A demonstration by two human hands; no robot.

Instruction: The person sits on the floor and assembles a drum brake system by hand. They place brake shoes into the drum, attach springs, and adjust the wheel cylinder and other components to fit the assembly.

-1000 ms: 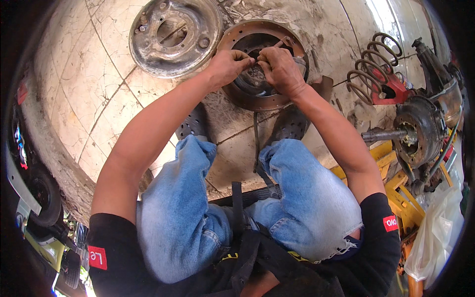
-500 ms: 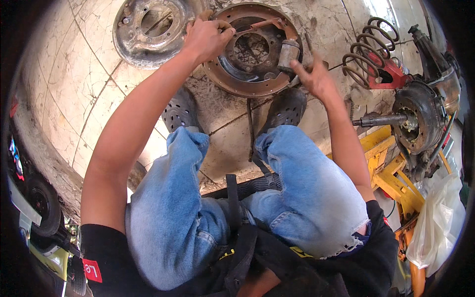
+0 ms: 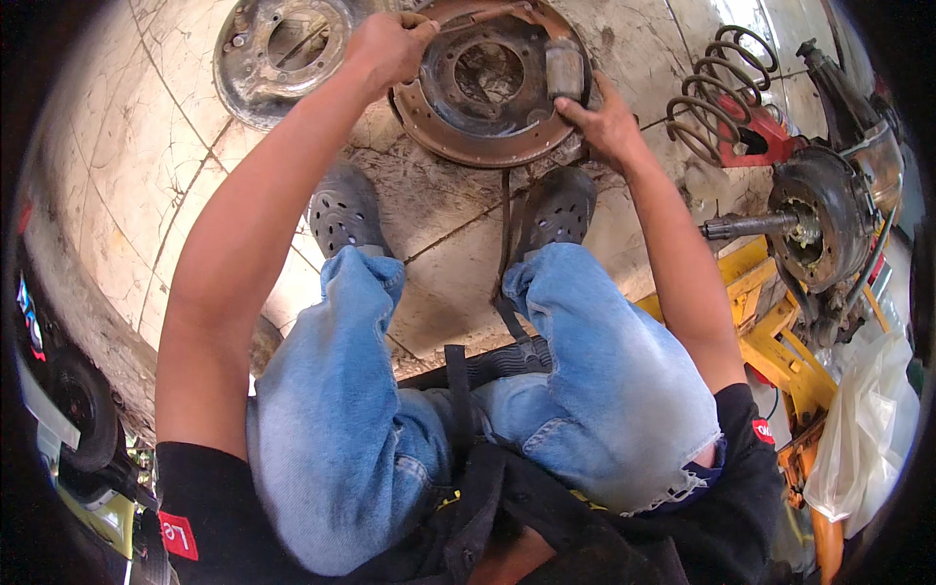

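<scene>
A round drum-brake backing plate (image 3: 458, 146) with a rusty brown rim lies on the floor in front of my shoes. My left hand (image 3: 388, 49) is at its upper left, fingertips pinched on the end of a thin rusty bar (image 3: 478, 18) that crosses the plate's far side. At the bar's other end a grey metal cylinder (image 3: 565, 73) rests over the plate's right side. My right hand (image 3: 612, 125) is closed around that cylinder's lower right, thumb on its near end; the fingers are partly hidden behind it. Left of them lies a second, greyer backing plate (image 3: 255, 93).
A coil spring (image 3: 721, 88) and a red metal bracket (image 3: 756, 146) sit to the right. Beyond is a hub assembly with a splined shaft (image 3: 746, 226) above a yellow metal frame (image 3: 785, 361). A clear plastic bag (image 3: 863, 429) hangs at lower right. My shoes (image 3: 558, 210) stand close to the plate.
My right hand has moved in from beside the plate and closed on the grey cylinder. My left hand keeps its pinch on the bar. The whole floor scene sits slightly higher in view.
</scene>
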